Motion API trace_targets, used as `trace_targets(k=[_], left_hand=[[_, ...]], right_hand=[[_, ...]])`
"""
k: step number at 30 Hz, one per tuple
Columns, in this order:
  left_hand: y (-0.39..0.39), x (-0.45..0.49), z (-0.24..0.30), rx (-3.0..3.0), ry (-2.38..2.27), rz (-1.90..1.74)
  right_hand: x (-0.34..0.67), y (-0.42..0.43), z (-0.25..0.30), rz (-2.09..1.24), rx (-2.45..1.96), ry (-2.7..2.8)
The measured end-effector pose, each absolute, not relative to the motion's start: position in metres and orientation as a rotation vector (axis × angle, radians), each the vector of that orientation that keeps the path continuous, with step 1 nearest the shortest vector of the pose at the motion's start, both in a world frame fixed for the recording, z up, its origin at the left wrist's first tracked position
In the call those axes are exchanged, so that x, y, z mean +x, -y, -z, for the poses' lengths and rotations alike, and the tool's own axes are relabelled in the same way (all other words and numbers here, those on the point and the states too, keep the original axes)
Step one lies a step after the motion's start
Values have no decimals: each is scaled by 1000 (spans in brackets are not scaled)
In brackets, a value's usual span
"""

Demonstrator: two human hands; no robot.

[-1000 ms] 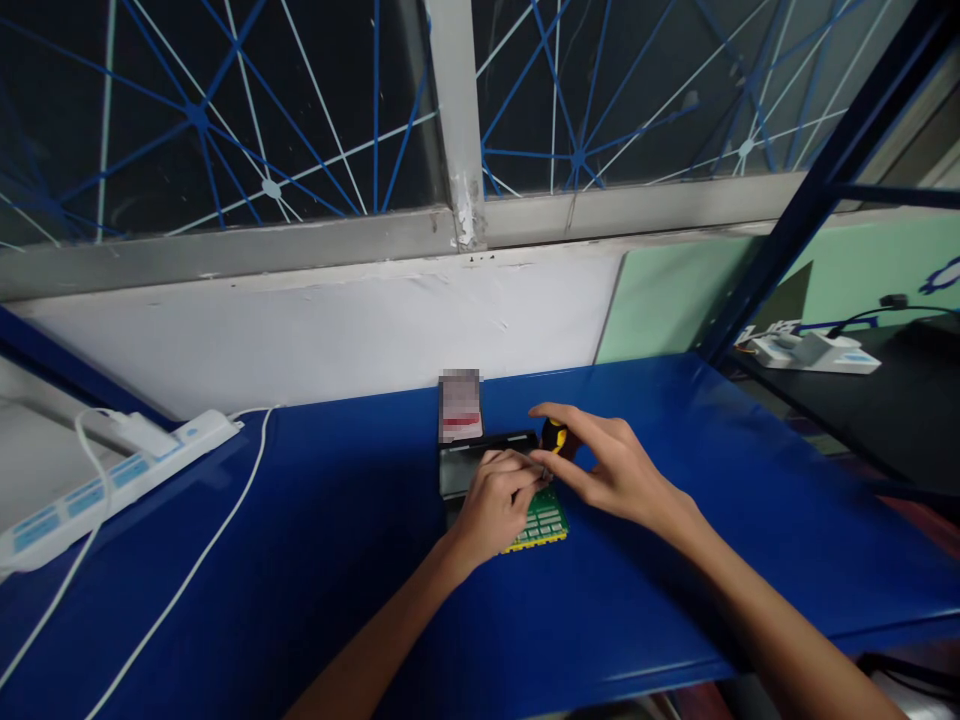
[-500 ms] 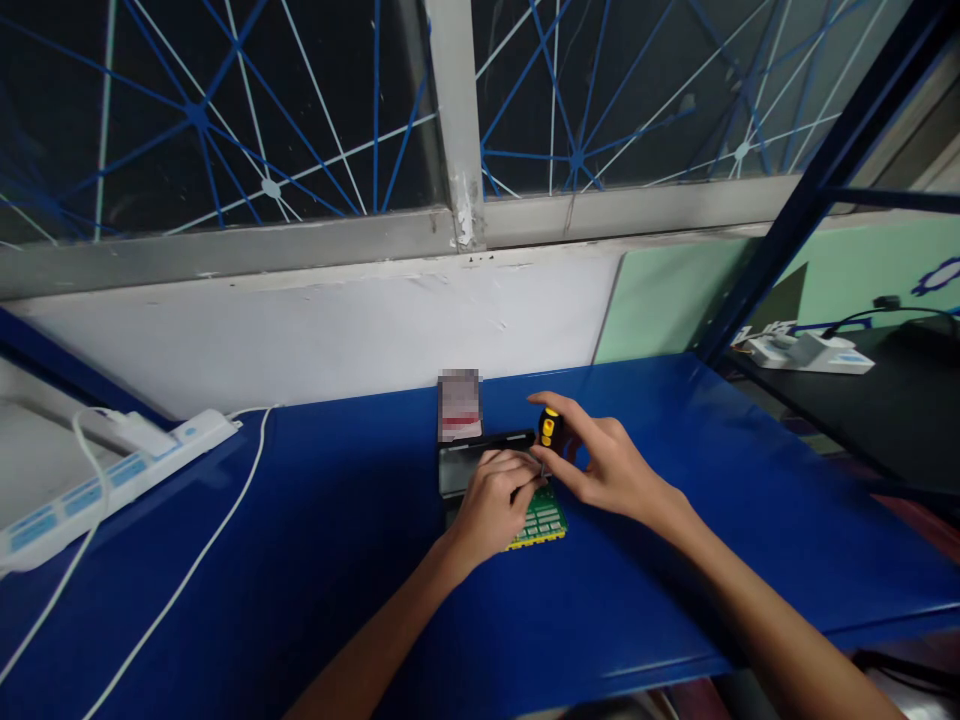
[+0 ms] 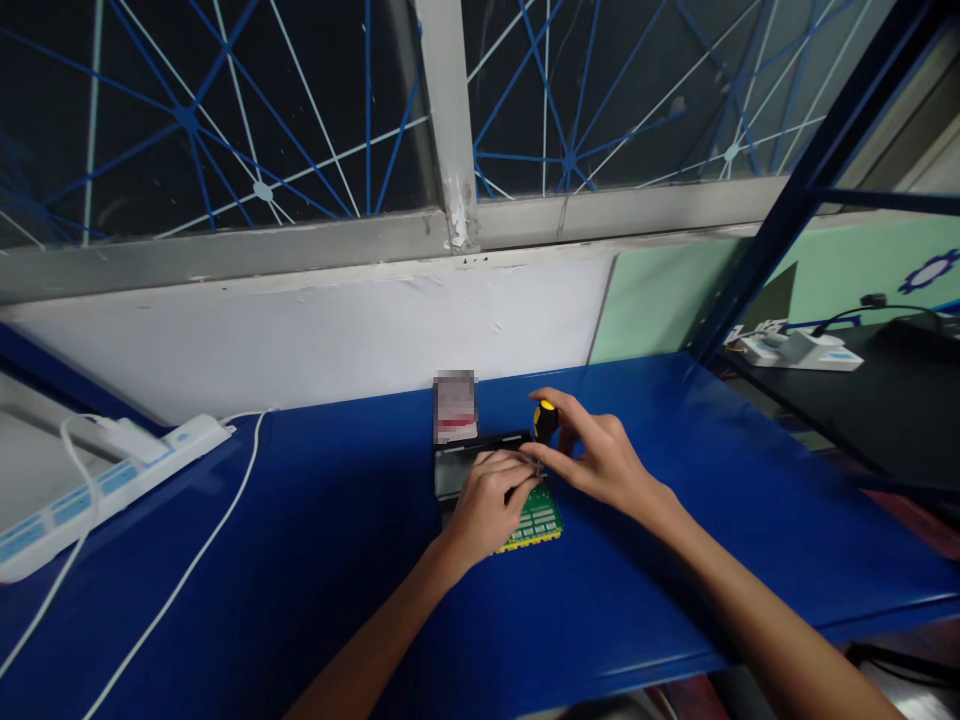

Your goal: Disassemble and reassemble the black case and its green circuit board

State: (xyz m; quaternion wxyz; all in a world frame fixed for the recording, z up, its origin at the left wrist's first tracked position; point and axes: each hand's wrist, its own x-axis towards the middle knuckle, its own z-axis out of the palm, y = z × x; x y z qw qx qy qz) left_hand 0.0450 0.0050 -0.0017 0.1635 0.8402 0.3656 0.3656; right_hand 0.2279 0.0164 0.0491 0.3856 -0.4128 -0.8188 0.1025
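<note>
A screwdriver [image 3: 545, 421] with a short yellow-and-black handle stands nearly upright over a green circuit board [image 3: 541, 518] that has a yellow lower edge. My right hand [image 3: 600, 455] grips the handle between thumb and fingers. On the board's left part lies my left hand [image 3: 491, 500], palm down, its thumb and fingertips closed together beside the screwdriver's shaft. What those fingertips pinch is hidden, and so is the screwdriver's tip. Behind my left hand is an open black case [image 3: 454, 472], partly covered by it.
A small pixelated card or box [image 3: 455, 407] stands behind the case on the blue table [image 3: 345, 560]. At the left lies a white power strip [image 3: 120, 495] with a trailing white cable [image 3: 191, 560]. Another power strip [image 3: 802, 350] sits on the dark shelf at right.
The screwdriver handle has turned in my right hand, showing more black and less of its yellow side. My left hand stays on the board. The whole view has shifted slightly.
</note>
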Motion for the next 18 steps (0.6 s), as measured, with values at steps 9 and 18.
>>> trace_targets(k=[9,18], left_hand=[[-6,45,0,2331,-1060,-1121],[-4,47,-1,2349,-1066,-1057]], right_hand=[[226,-11,-53,-357,-952,2120],[226,-13,-50,-408,-954,2134]])
